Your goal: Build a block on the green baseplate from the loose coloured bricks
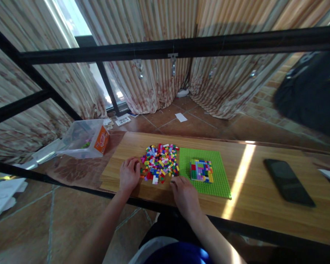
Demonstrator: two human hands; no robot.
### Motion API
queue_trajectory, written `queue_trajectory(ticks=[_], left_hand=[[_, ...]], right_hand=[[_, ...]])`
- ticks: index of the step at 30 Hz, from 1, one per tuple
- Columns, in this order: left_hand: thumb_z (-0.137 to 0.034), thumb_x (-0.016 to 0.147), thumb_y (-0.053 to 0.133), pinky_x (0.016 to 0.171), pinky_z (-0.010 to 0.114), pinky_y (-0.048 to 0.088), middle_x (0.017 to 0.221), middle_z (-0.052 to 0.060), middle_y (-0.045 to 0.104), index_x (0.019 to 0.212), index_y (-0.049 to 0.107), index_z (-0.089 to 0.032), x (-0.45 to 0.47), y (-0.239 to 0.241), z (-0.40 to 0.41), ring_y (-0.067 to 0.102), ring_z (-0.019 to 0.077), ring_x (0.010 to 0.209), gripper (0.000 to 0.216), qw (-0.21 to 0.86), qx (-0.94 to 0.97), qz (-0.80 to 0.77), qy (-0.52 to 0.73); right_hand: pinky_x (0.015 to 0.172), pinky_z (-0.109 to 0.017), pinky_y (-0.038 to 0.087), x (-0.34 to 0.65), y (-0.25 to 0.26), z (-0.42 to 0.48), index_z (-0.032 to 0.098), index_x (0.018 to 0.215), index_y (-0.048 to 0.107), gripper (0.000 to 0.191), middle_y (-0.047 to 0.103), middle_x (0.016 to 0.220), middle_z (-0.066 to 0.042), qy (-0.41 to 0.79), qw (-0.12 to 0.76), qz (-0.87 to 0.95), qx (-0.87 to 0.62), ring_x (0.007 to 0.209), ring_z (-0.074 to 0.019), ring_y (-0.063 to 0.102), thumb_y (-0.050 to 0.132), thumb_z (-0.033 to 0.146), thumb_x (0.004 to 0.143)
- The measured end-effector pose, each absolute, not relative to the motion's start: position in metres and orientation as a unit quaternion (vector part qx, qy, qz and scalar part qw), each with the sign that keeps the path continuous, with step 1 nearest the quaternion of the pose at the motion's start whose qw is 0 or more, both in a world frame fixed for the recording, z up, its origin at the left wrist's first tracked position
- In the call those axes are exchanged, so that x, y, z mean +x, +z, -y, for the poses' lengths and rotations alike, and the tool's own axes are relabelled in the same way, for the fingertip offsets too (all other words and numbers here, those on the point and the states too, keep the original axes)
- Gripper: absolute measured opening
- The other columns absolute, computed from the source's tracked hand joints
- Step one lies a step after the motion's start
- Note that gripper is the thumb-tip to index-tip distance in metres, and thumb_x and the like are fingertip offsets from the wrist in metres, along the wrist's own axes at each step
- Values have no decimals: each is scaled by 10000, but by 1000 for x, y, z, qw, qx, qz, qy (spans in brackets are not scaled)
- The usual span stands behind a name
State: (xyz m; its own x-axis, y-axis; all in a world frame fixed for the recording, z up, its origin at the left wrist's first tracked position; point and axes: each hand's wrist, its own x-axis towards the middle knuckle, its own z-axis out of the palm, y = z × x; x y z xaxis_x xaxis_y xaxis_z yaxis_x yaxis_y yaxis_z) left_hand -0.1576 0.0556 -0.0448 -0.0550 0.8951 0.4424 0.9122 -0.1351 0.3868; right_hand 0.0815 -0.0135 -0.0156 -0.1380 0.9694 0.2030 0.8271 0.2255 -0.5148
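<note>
A many-coloured brick build [201, 171] sits on the green baseplate [219, 180], toward its near part, with bare studded surface around it; it looks like a partly finished block, several rows joined into a compact, near-square slab, though whether it is complete I cannot tell; a broad heap of loose bricks [161, 162] lies just left of the baseplate, so most of the pieces seem unused. The left hand [130, 172] rests at the heap's left edge with fingers loosely curled; the right hand [183, 192] is at the heap's near right corner, beside the baseplate, its fingers bent in and narrow; whether either holds a brick I cannot tell. The bricks are small, glossy, hard-edged plastic in red, yellow, blue, white and pink; the baseplate is a thin, flat sheet, finely pebbled with studs; the bench [254, 205] has a smooth, wood-grained top, crossed by a bright strip of sun; a flat dark phone [288, 182] lies to the right, and a clear plastic bin [78, 138] with an orange label [101, 139] stands beyond the left end.
</note>
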Motion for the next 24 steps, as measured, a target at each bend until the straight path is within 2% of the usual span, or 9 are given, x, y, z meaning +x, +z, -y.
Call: queue_trajectory(ticks=[5, 10, 16, 24], left_hand=[[-343, 918, 434, 932, 423, 461, 1056, 116, 655, 984, 650, -172, -158, -44, -56, 586, 271, 1021, 283, 15, -689, 658, -303], [-340, 915, 427, 929, 425, 459, 1054, 114, 656, 989, 645, -179, -157, -43, -56, 587, 272, 1009, 281, 9, -688, 659, -304], [-345, 914, 422, 919, 426, 459, 1050, 114, 656, 987, 646, -181, -157, -43, -56, 583, 274, 994, 287, 10, -685, 663, -302], [-355, 920, 420, 924, 434, 464, 1050, 121, 656, 996, 649, -170, -157, -42, -56, 585, 275, 992, 304, 12, -687, 660, -302]], right_hand=[[718, -281, 515, 107, -6, 28, 215, 925, 689, 164, 711, 864, -30, 230, 387, 658, -603, 771, -162, 669, 527, 229, 903], [755, -322, 539, 156, -3, 31, 234, 921, 726, 193, 731, 945, -49, 216, 463, 580, -634, 847, -189, 683, 568, 333, 871], [743, -344, 535, 195, -9, 19, 207, 906, 745, 271, 732, 930, -73, 140, 442, 567, -681, 811, -199, 681, 547, 390, 875], [650, -309, 479, 192, -13, -1, 182, 957, 740, 346, 712, 936, -81, 79, 351, 619, -698, 716, -178, 641, 463, 387, 922]])
